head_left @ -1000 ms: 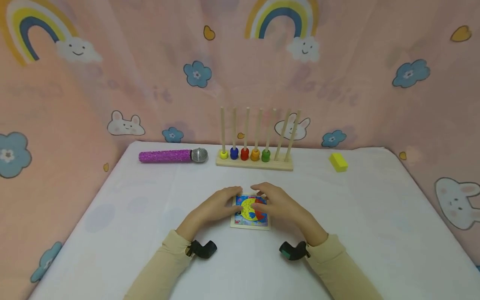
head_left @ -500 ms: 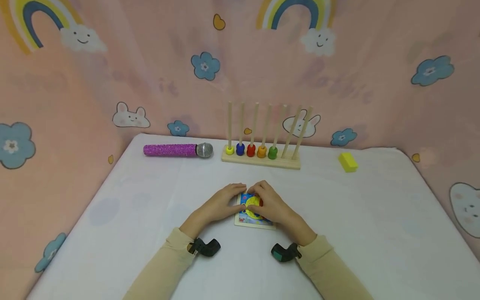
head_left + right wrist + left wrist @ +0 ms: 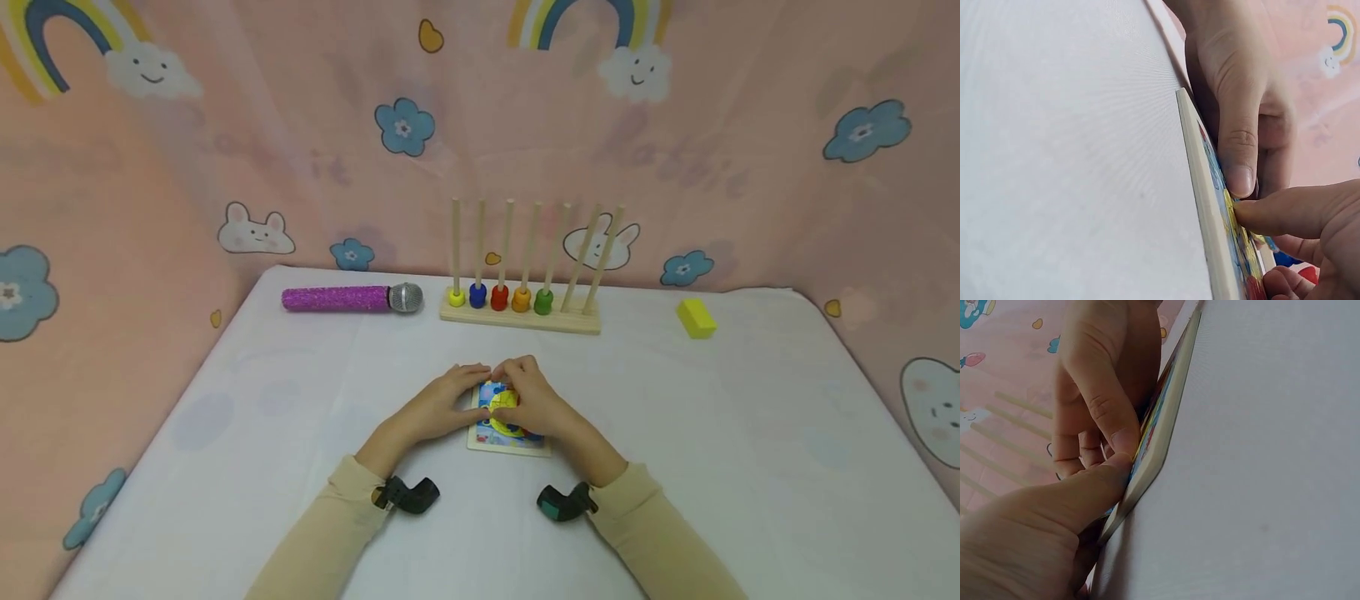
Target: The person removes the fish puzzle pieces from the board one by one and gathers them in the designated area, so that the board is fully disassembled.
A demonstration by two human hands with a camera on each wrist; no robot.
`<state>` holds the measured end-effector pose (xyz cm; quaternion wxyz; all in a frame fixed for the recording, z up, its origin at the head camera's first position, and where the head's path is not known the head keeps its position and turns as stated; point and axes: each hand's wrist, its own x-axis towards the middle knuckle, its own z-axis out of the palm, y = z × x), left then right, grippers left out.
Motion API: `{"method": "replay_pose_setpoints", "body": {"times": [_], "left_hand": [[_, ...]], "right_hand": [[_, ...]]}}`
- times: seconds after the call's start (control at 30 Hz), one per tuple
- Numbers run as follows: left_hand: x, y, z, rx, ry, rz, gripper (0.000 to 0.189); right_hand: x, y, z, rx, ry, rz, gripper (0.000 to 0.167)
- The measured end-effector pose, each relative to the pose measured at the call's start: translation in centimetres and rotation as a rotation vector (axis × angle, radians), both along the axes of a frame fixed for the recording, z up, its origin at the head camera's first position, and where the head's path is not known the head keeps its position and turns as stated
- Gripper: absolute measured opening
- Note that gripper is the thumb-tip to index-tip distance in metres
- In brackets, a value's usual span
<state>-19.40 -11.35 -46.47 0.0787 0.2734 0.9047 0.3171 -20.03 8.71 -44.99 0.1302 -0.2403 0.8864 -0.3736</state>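
Pink backdrop; white-covered table. Puzzle lies on the table between the two hands, partly hidden by them.

Left hand: fingers extended, loosely arched at the puzzle's left side; thumb on the picture.
Right hand: fingers bent over the puzzle's right side, thumb tip on the picture, just beside the left thumb. Whether it pinches a piece: cannot tell.

Beyond the right hand: abacus. Beyond the left hand and to its left: mic. Beyond the right hand and to its right: block. All three well apart from the hands.

Judgement: step in hand looks like fingertip work on the puzzle's face. Best braced by the left hand at the rim, right fingertips pressing straight down; sideways force could lift neighbouring pieces. Thumbs crowd each other; left should yield room.
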Motion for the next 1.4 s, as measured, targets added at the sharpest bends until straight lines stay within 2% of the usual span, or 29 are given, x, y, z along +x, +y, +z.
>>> {"method": "replay_pose_setpoints", "body": {"times": [0.13, 0.33, 0.47, 0.73, 1.27, 1.4], "left_hand": [[0.1, 0.0, 0.0, -0.004, 0.000, 0.013, 0.064], [0.1, 0.1, -0.1, 0.002, -0.007, 0.020, 0.064], [0.1, 0.2, -0.2, -0.010, -0.008, 0.024, 0.064], [0.0, 0.2, -0.3, -0.002, -0.003, 0.026, 0.065], [0.1, 0.0, -0.3, -0.012, -0.010, 0.037, 0.065], [0.0, 0.1, -0.2, -0.009, -0.012, 0.035, 0.065]], "right_hand": [[0.2, -0.1, -0.4, -0.064, 0.035, -0.017, 0.041], [0.5, -0.2, -1.0, -0.054, 0.101, -0.118, 0.033], [0.7, -0.2, -1.1, -0.062, 0.122, -0.152, 0.030], [0.6, 0.1, -1.0, -0.078, 0.156, -0.140, 0.028], [0.5, 1.0, 0.1, -0.128, 0.134, -0.095, 0.027], [0.3, 2.1, 0.3, -0.115, 0.125, -0.118, 0.029]]}}
